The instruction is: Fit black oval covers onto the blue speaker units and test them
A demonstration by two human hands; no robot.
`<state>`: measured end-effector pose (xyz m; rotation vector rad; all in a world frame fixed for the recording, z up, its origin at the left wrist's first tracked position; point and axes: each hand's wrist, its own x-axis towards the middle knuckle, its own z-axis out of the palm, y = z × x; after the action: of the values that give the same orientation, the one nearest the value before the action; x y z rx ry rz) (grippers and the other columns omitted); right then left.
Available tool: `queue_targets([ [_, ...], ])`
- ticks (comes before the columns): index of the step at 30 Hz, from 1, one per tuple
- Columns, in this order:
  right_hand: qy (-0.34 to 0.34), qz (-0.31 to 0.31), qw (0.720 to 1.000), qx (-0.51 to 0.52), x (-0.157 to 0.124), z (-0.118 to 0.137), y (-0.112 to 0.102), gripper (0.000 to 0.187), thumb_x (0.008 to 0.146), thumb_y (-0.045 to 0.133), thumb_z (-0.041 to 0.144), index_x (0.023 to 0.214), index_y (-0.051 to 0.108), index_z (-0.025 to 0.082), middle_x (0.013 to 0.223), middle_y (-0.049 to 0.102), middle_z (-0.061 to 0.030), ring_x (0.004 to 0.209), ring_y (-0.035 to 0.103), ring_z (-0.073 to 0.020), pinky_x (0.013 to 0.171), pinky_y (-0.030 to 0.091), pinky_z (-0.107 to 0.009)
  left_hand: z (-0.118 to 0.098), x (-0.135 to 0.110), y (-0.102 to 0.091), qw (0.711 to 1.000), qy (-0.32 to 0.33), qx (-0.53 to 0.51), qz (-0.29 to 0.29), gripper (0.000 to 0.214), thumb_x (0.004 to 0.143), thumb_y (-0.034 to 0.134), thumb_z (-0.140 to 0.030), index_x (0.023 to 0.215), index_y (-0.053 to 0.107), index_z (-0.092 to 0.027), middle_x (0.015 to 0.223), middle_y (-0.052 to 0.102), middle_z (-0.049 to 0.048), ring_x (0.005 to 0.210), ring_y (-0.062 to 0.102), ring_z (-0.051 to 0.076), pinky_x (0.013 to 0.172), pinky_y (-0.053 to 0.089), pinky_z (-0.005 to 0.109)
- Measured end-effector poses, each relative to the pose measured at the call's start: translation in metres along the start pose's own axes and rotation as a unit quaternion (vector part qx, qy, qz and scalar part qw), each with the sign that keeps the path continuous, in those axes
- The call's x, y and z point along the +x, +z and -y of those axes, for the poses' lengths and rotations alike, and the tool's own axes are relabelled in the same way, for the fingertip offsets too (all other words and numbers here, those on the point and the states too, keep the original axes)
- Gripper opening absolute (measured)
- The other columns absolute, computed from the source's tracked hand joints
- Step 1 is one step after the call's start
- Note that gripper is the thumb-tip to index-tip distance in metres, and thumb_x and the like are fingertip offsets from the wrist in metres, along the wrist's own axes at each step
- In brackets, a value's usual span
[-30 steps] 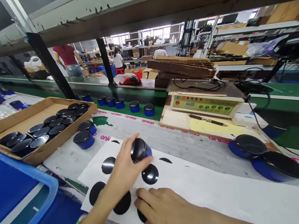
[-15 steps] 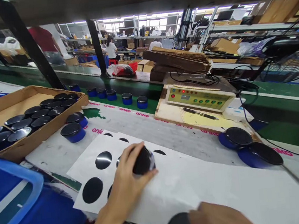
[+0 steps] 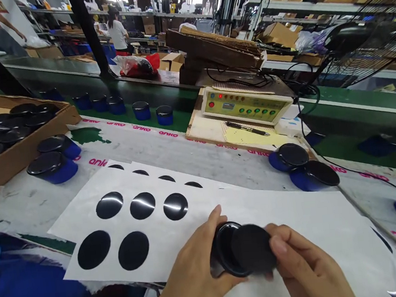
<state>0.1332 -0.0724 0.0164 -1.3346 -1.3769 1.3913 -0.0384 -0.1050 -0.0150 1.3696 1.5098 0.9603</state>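
My left hand [image 3: 192, 270] is wrapped round a small round jar [image 3: 225, 251], tipped so its dark rimmed face points toward me. My right hand [image 3: 300, 264] pinches a black round sticker [image 3: 253, 249] against that face. Both hands are low and centred over a white backing sheet [image 3: 296, 223] that carries several more black round stickers [image 3: 142, 205].
A cardboard tray [image 3: 13, 159] of black-lidded jars sits at the left, with two blue jars [image 3: 51, 166] beside it. More blue jars [image 3: 141, 110] line the green conveyor. A control box [image 3: 246, 109] with pen and two round blue pads [image 3: 303, 168] lie to the right. People work at the back.
The left hand brought the jar down toward me and tilted it. The right hand lifted a black sticker off the sheet and carried it to the jar.
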Motion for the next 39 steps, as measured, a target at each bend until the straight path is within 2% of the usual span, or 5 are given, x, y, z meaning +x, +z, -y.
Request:
queue_targets([
  [7,-0.014,-0.022,1.0,-0.005,0.003,-0.012,0.011,0.023,0.086,0.057,0.044,0.076,0.058,0.024,0.09,0.046,-0.0019,0.083,0.052,-0.0165,0.067,0.049,-0.022,-0.003,0.0,-0.001,1.0,0.022,-0.015,0.004,0.095,0.062,0.083,-0.015,0.139,0.034,-0.044,0.131,0.059,-0.0065,0.121,0.055,0.022,0.104,0.046,0.04],
  [12,-0.018,-0.017,0.999,-0.029,0.002,-0.014,0.011,0.027,0.088,0.056,0.043,0.07,0.056,0.022,0.089,0.047,-0.0017,0.079,0.053,-0.0156,0.065,0.049,-0.022,-0.003,0.0,-0.002,1.0,0.018,-0.013,0.005,0.094,0.064,0.082,-0.016,0.138,0.033,-0.045,0.131,0.059,-0.0067,0.12,0.056,0.022,0.103,0.048,0.041],
  [30,-0.129,-0.134,0.956,-0.227,-0.005,0.006,0.033,0.023,0.092,0.051,0.032,0.071,0.048,0.024,0.082,0.047,-0.0016,0.075,0.051,-0.0158,0.056,0.043,-0.023,0.003,0.0,-0.002,0.997,0.07,0.035,-0.01,0.098,0.07,0.079,-0.022,0.141,0.018,-0.052,0.131,0.058,-0.0091,0.115,0.06,0.02,0.096,0.053,0.038],
  [35,-0.214,-0.086,0.885,-0.405,0.001,0.006,0.015,0.023,0.094,0.047,0.035,0.074,0.048,0.024,0.076,0.051,-0.0013,0.071,0.054,-0.0185,0.064,0.044,-0.032,0.007,0.003,-0.009,0.974,0.186,0.132,0.011,0.078,0.081,0.069,-0.026,0.143,0.024,-0.045,0.139,0.051,-0.0019,0.122,0.055,0.021,0.102,0.049,0.035],
  [39,-0.238,-0.139,0.807,-0.522,0.016,0.001,-0.034,0.034,0.091,0.049,0.046,0.066,0.047,0.024,0.068,0.054,-0.0012,0.061,0.055,-0.0192,0.059,0.044,-0.035,0.002,-0.006,-0.003,0.945,0.228,0.232,-0.022,0.065,0.076,0.068,-0.01,0.129,0.049,-0.044,0.133,0.053,0.0033,0.119,0.055,0.026,0.095,0.052,0.037],
])
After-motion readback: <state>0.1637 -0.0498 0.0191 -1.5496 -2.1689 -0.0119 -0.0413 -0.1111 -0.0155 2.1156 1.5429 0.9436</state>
